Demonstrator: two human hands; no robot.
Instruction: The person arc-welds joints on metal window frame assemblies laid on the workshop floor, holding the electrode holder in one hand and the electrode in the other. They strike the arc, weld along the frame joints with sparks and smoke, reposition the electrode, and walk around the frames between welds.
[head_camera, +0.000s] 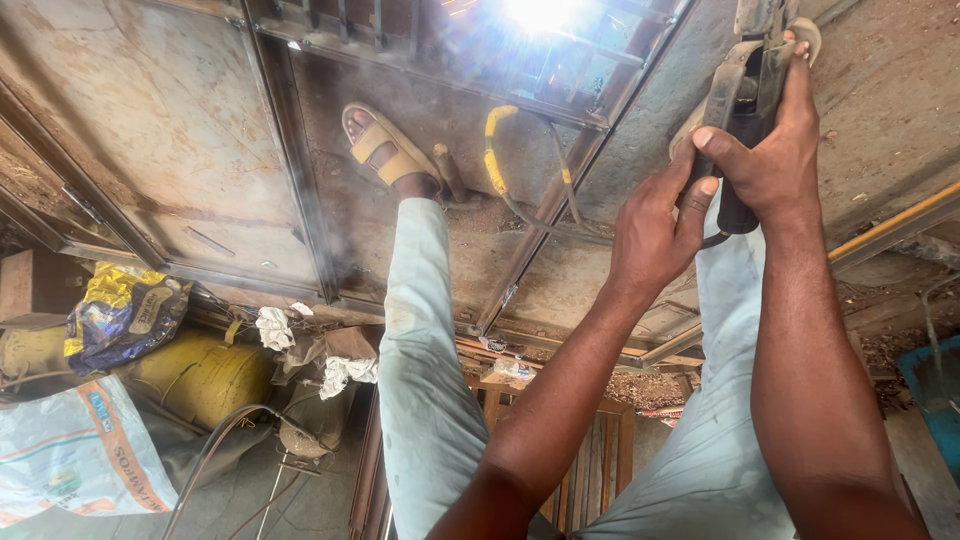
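Both my hands reach forward to a black welding electrode holder (742, 95) at the upper right. My right hand (782, 160) wraps around its handle from the right. My left hand (650, 232) grips it from below, thumb and fingers pressed on the handle's lower end. A bright white welding arc (540, 12) glares at the top edge, over the bars of a metal frame (560, 185), with smoke drifting around it. My legs in pale trousers (425, 380) stretch out onto the frame, and one foot wears a yellow sandal (385, 150).
A rusty sheet-metal panel (180, 130) lies on the left. A yellow-handled tool with a cable (492, 150) rests on the frame. A yellow cylinder (200, 378), printed sacks (75, 455), rags (272, 327) and a blue container (935, 390) crowd the edges.
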